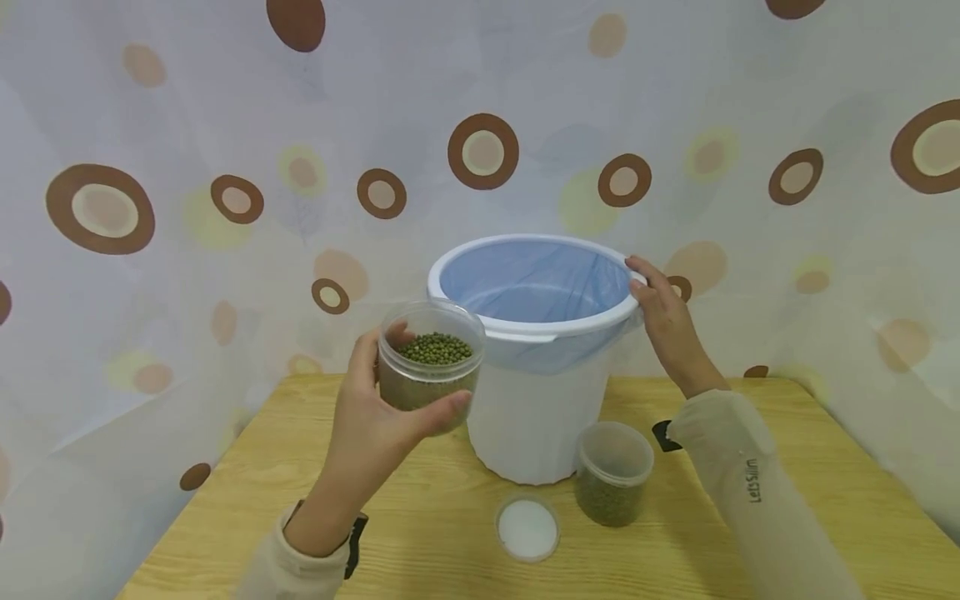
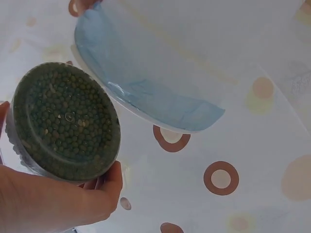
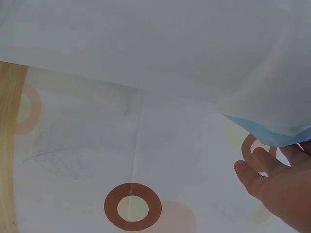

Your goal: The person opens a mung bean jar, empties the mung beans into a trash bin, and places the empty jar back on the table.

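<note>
My left hand (image 1: 382, 425) grips a clear plastic jar (image 1: 429, 404), thumb and fingers around its sides. Green mung beans (image 1: 435, 348) partly fill this uncovered jar, which is held up in front of a white trash bin (image 1: 517, 417); in the left wrist view the beans (image 2: 68, 116) show through its base. A thin blue bag (image 1: 540, 354) lines the bin and folds over its rim. At the right of that rim, my right hand (image 1: 667, 325) holds the edge. In the right wrist view, some of its fingers (image 3: 272, 165) extend beside the bag's edge (image 3: 272, 136).
A second clear jar (image 1: 611, 492) with green contents stands at the bin's right front. Next to it a round white lid (image 1: 528, 528) lies flat on the wooden table (image 1: 420, 533). Behind, a dotted white sheet (image 1: 420, 100) hangs.
</note>
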A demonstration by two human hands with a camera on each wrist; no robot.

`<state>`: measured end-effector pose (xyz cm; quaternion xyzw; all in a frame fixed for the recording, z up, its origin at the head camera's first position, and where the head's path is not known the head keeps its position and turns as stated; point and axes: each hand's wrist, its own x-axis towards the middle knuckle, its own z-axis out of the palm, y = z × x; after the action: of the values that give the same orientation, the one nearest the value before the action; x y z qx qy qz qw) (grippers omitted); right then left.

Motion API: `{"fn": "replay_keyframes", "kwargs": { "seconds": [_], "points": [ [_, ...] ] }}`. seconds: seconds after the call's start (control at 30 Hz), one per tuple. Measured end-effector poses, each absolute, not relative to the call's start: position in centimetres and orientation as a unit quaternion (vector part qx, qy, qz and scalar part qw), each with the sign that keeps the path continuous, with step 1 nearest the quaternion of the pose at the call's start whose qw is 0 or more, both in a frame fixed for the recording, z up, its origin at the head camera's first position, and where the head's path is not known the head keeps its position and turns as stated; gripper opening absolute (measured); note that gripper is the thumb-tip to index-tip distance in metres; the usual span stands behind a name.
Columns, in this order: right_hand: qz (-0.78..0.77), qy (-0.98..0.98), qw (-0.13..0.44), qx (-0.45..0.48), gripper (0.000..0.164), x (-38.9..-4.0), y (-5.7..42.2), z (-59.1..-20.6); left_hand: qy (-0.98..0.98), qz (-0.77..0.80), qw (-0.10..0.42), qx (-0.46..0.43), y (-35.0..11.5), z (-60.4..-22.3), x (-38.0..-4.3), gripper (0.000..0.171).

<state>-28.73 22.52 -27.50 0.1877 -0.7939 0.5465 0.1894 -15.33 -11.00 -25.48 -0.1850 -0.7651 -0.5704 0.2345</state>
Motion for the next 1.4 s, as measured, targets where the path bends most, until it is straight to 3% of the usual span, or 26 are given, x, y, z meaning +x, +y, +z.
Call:
{"fn": "replay_keyframes", "kwargs": {
  "seconds": [0.5,0.97,1.4],
  "points": [
    [0.55,-0.792,0.207,0.168,0.054,-28.6,23.5,-27.5,-0.781,-0.51,0.318,-0.174,-11.5,-20.9,-20.6,0.08],
    [0.572,-0.773,0.206,0.178,0.054,-29.0,22.5,-27.7,-0.807,-0.47,0.331,-0.134,-11.3,-18.9,-25.2,0.085],
    [0.558,-0.783,0.202,0.186,0.054,-29.1,22.4,-28.0,-0.814,-0.436,0.359,-0.133,-9.7,-18.1,-27.1,0.084]
  ]
}}
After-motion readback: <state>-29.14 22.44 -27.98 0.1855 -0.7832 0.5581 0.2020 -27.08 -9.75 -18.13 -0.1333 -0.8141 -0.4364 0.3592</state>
